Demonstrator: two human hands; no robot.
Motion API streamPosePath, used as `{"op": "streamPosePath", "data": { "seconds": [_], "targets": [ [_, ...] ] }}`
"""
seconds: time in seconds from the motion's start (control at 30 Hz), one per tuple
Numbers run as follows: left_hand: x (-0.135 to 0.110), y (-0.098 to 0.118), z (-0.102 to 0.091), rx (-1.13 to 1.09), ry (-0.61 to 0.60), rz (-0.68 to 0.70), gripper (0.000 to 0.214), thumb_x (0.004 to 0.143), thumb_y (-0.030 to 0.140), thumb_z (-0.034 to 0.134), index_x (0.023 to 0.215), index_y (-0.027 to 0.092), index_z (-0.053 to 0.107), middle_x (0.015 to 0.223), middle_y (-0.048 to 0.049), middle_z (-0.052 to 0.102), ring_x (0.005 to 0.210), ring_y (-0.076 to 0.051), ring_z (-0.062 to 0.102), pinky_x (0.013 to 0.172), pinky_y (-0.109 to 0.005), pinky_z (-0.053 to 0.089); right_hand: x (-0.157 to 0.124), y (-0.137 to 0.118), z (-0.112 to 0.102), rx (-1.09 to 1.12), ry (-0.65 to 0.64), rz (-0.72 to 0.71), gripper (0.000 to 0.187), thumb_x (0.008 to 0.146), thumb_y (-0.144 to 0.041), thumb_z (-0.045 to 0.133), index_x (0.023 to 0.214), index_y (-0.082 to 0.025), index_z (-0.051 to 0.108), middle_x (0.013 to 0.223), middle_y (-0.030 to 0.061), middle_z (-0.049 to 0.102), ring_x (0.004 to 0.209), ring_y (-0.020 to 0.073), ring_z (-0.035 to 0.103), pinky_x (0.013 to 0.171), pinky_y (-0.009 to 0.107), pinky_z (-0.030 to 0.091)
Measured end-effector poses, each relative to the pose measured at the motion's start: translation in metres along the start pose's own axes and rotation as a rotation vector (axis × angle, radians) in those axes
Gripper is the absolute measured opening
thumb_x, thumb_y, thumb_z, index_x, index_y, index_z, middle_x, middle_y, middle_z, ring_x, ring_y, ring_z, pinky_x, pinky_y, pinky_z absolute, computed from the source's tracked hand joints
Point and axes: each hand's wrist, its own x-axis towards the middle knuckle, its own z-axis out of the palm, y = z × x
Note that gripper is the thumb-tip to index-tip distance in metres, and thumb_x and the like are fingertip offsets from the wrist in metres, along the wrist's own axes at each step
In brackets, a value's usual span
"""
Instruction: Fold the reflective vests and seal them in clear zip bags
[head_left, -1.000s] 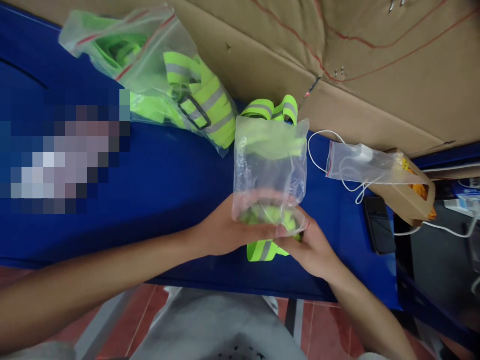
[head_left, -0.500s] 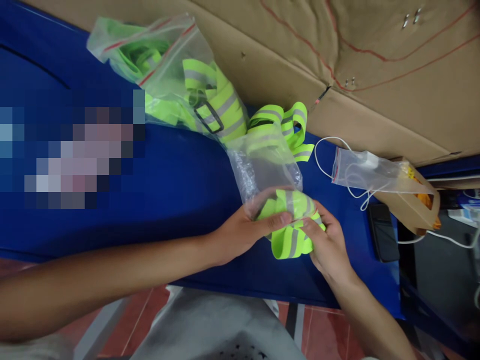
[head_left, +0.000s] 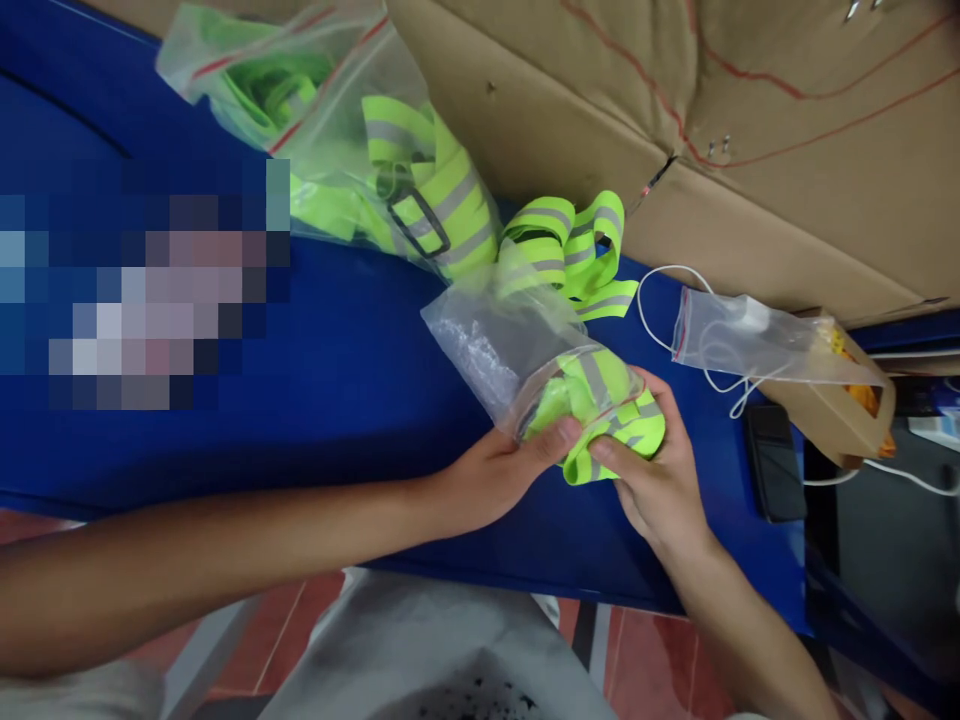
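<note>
A folded bundle of neon yellow-green reflective strap (head_left: 630,430) with grey stripes sits partly inside the mouth of a clear zip bag (head_left: 474,345). Closed on the bag's edge, my left hand (head_left: 495,480) has its thumb against the strap. My right hand (head_left: 664,480) grips the outer end of the bundle, thumb in front and fingers behind, mostly hidden. The bag's flat end points away from me over the blue table (head_left: 360,400). Just beyond it lie loose loops of the same strap (head_left: 600,245).
Larger clear zip bags (head_left: 330,190) of strap, one showing a black buckle (head_left: 420,222), lie against a cardboard panel (head_left: 540,110). To the right are a white cable (head_left: 675,268), another clear bag (head_left: 720,335), a cardboard box (head_left: 817,410) and a black phone (head_left: 776,462). A blurred patch covers the left.
The strap bundle has gone deeper into the bag, with less hanging out below. The bag's flat end has swung left and spread out. Both hands stay on it.
</note>
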Motion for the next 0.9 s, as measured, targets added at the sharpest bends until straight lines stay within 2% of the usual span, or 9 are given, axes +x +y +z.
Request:
{"op": "streamPosePath", "data": {
  "seconds": [0.13,0.23,0.37,0.47,0.53,0.63,0.73,0.9],
  "targets": [
    [-0.001,-0.008,0.004,-0.084,-0.011,-0.036,0.057,0.094,0.064,0.066,0.139,0.029,0.066,0.143,-0.0062,0.068,0.149,-0.031,0.050,0.129,-0.049,0.033,-0.001,0.010,0.017,0.000,0.145,-0.032,0.067,0.074,-0.032,0.091,0.129,-0.033,0.053,0.112,-0.0005,0.068,0.094,0.0175,0.068,0.084,0.032,0.059],
    [0.000,-0.013,0.004,-0.131,-0.012,-0.058,0.057,0.094,0.061,0.069,0.140,0.029,0.065,0.146,-0.0064,0.067,0.148,-0.030,0.050,0.130,-0.050,0.032,-0.002,0.016,0.024,-0.020,0.186,-0.077,0.066,0.076,-0.035,0.088,0.130,-0.033,0.051,0.118,0.0008,0.067,0.100,0.0188,0.068,0.090,0.034,0.058],
    [0.002,-0.005,-0.002,-0.155,-0.058,-0.086,0.059,0.088,0.059,0.077,0.138,0.029,0.065,0.145,-0.0070,0.067,0.141,-0.031,0.057,0.124,-0.049,0.041,-0.001,0.012,0.013,0.011,0.080,-0.027,0.062,0.079,-0.038,0.087,0.130,-0.032,0.052,0.115,0.0012,0.068,0.102,0.0206,0.068,0.088,0.035,0.059],
    [0.001,0.004,-0.009,-0.158,-0.011,-0.071,0.068,0.079,0.054,0.087,0.138,0.029,0.064,0.139,-0.0074,0.070,0.135,-0.031,0.062,0.113,-0.045,0.052,0.002,0.001,0.006,0.009,-0.088,0.011,0.065,0.075,-0.035,0.091,0.128,-0.033,0.055,0.107,-0.0006,0.070,0.091,0.0188,0.068,0.076,0.031,0.059],
    [-0.001,0.007,-0.010,-0.164,0.022,-0.045,0.067,0.079,0.047,0.088,0.138,0.029,0.063,0.135,-0.0063,0.071,0.133,-0.030,0.064,0.111,-0.044,0.054,0.003,-0.006,0.007,-0.048,-0.144,0.012,0.064,0.070,-0.031,0.094,0.123,-0.032,0.058,0.110,-0.0007,0.071,0.088,0.0183,0.068,0.074,0.030,0.059],
    [-0.004,0.006,-0.006,-0.179,0.063,-0.052,0.057,0.080,0.037,0.088,0.131,0.027,0.065,0.130,-0.0051,0.073,0.126,-0.027,0.068,0.110,-0.042,0.055,0.002,-0.009,0.013,-0.174,-0.080,-0.079,0.059,0.066,-0.030,0.095,0.114,-0.030,0.060,0.117,0.0013,0.071,0.094,0.0207,0.069,0.080,0.034,0.061],
    [-0.006,0.001,0.001,-0.184,0.080,-0.085,0.057,0.077,0.037,0.089,0.128,0.025,0.065,0.127,-0.0058,0.074,0.121,-0.026,0.069,0.107,-0.041,0.057,-0.001,-0.001,0.019,-0.167,-0.005,-0.135,0.055,0.072,-0.032,0.089,0.117,-0.031,0.058,0.118,0.0014,0.071,0.096,0.0213,0.069,0.082,0.035,0.060],
    [-0.004,-0.009,0.006,-0.210,0.054,-0.104,0.053,0.083,0.049,0.084,0.126,0.023,0.067,0.124,-0.0090,0.075,0.122,-0.028,0.069,0.111,-0.046,0.054,-0.012,0.020,0.029,0.041,0.069,0.029,0.051,0.084,-0.035,0.078,0.126,-0.033,0.050,0.119,0.0027,0.067,0.098,0.0209,0.069,0.088,0.038,0.061]
  ]
}}
